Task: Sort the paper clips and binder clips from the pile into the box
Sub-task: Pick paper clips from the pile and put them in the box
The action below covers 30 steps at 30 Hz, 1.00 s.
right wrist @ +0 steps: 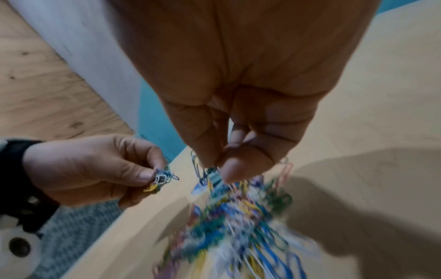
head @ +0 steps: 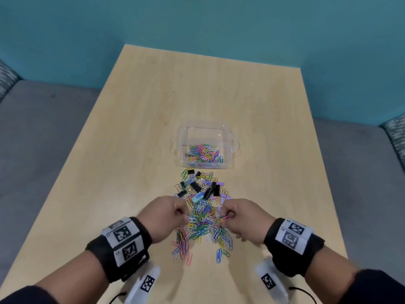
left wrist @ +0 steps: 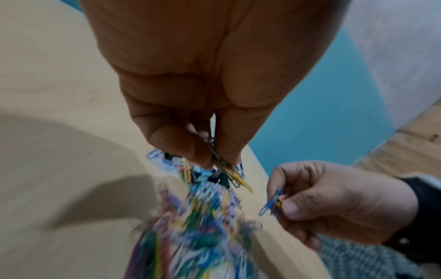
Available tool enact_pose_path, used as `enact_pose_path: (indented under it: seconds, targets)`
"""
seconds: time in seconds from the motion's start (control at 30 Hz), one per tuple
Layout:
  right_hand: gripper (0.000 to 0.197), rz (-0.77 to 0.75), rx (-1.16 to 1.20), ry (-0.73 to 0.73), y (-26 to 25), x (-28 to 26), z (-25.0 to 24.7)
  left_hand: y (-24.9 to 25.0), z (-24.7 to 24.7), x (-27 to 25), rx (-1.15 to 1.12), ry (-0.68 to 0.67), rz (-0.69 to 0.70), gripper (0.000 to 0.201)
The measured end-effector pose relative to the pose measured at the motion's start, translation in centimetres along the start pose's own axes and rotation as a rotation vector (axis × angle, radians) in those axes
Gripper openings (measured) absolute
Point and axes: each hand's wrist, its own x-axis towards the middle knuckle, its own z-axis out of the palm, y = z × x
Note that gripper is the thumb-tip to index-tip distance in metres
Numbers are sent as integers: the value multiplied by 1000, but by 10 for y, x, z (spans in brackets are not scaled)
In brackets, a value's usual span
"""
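A pile of coloured paper clips (head: 202,224) mixed with black, lilac and blue binder clips (head: 208,190) lies on the wooden table (head: 135,132). Beyond it stands a clear plastic box (head: 206,148) with several paper clips in its near part. My left hand (head: 171,216) hovers over the pile's left side and pinches a small bunch of paper clips (left wrist: 229,169) between thumb and fingers. My right hand (head: 238,218) is at the pile's right side and pinches another small bunch of clips (left wrist: 274,201), also seen as the right-hand bunch (right wrist: 207,171) under its thumb.
Grey bench seating (head: 43,132) runs along both sides of the table, with a teal wall (head: 197,25) behind. Patterned cushions (head: 394,137) sit at the far corners. Both wrists wear black bands with marker tags.
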Motion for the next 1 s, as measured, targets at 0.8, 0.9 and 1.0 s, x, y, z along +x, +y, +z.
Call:
enact_pose_path:
  seconds: [0.8, 0.9, 1.0]
  targets:
    - [39, -61, -188, 289, 12, 18, -30, -21, -19, 22, 115, 263, -132, 44]
    - [77, -9, -378, 158, 51, -24, 27, -46, 37, -30, 139, 143, -51, 78]
    - [97, 3, -497, 184, 62, -41, 63, -49, 75, -49, 224, 151, 3, 90]
